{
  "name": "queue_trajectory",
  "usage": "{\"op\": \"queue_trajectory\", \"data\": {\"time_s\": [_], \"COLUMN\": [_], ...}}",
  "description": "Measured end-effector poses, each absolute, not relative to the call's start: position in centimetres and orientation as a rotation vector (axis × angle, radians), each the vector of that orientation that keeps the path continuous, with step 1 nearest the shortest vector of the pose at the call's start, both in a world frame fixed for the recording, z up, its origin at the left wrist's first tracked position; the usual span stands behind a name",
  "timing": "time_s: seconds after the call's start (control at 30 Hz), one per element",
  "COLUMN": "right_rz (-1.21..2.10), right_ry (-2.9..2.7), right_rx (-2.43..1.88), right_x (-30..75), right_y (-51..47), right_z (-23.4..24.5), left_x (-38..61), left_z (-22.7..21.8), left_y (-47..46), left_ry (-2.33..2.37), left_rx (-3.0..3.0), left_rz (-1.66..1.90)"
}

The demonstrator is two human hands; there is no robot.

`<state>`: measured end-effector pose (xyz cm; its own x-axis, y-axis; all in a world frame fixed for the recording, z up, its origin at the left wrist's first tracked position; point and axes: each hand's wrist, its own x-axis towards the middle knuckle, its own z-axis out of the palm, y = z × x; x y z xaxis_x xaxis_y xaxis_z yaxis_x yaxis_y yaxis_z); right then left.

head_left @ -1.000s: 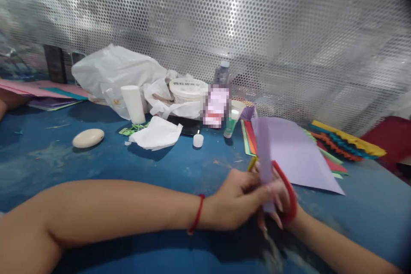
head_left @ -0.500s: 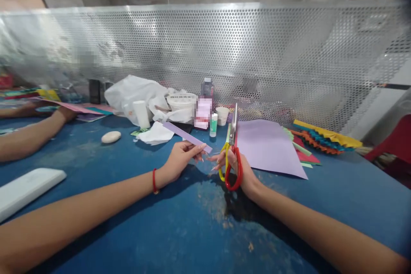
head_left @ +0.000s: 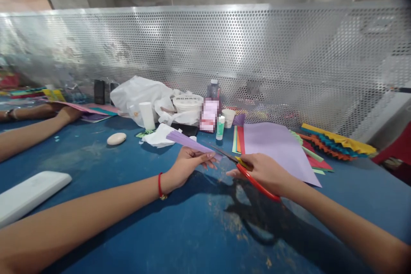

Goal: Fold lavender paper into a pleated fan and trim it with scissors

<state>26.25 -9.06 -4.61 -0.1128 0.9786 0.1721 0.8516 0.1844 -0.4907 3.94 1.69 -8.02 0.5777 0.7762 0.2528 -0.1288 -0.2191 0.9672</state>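
My left hand point(head_left: 188, 165) pinches a folded strip of purple paper point(head_left: 188, 141) that slants up to the left above the blue table point(head_left: 135, 222). My right hand point(head_left: 265, 171) grips scissors point(head_left: 247, 170) with red and yellow handles. Their blades point left toward the near end of the strip. A red cord sits on my left wrist. A large purple sheet point(head_left: 276, 147) lies just behind my right hand, on top of several coloured sheets.
Behind the hands stand a white plastic bag point(head_left: 138, 94), a white tub point(head_left: 188, 105), a bottle point(head_left: 213, 92), a glue stick point(head_left: 220, 127) and a white cylinder point(head_left: 147, 115). Pleated coloured paper point(head_left: 337, 144) lies right. Another person's arm point(head_left: 28, 130) rests left; a perforated metal screen point(head_left: 224, 60) runs behind.
My right hand has turned the scissors from upright to level, blades now pointing left at the strip. The left hand has shifted the purple strip slightly. The view has risen since a second ago.
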Motion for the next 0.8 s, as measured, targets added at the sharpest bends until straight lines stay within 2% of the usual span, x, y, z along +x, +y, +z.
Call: {"op": "queue_trajectory", "data": {"time_s": [0.13, 0.6, 0.8], "right_rz": [0.368, -0.253, -0.373], "right_ry": [-2.089, -2.197, -2.31], "right_rx": [-1.732, -1.748, -1.731], "right_x": [25.6, 25.8, 26.7], "right_y": [-9.3, -9.7, -9.5], "right_z": [-4.4, -4.1, -3.7], "left_x": [3.8, 3.8, 3.7], "left_z": [-7.9, -8.1, -8.0], "left_y": [1.9, 1.4, 1.5], "left_ry": [0.543, 0.495, 0.545], "left_rx": [1.549, 1.511, 1.564], "left_rz": [0.864, 0.793, 0.809]}}
